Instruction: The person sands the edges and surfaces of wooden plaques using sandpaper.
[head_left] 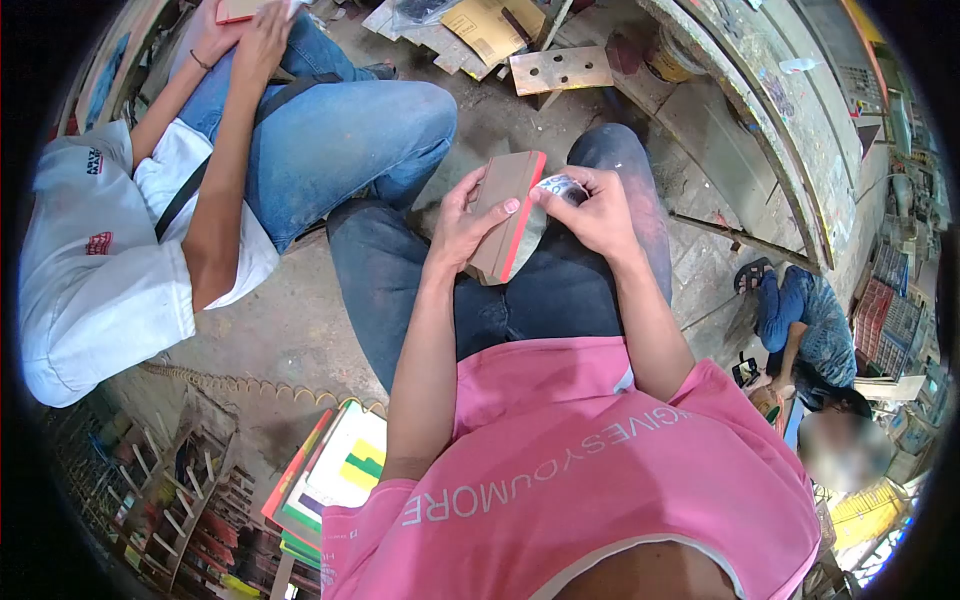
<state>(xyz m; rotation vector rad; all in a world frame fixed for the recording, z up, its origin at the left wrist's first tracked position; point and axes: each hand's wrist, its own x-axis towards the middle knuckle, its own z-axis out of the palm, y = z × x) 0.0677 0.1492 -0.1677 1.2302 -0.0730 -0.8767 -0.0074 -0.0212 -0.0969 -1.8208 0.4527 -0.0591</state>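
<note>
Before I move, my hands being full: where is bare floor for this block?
Bare floor lies left, between your left leg, the neighbour's white shirt and the coiled hose. Another patch lies ahead, between the neighbour's knee, your right knee and the holed board. Crowded: lower left, coloured boards and a rack.

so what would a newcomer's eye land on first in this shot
Probably the bright pink shirt with white lettering, filling the lower middle. Just above it, near the centre, the left hand holds a brown block with a vivid red edge, while the right hand pinches a small printed piece beside it. Off to the left sits a person in a white shirt and blue jeans.
</note>
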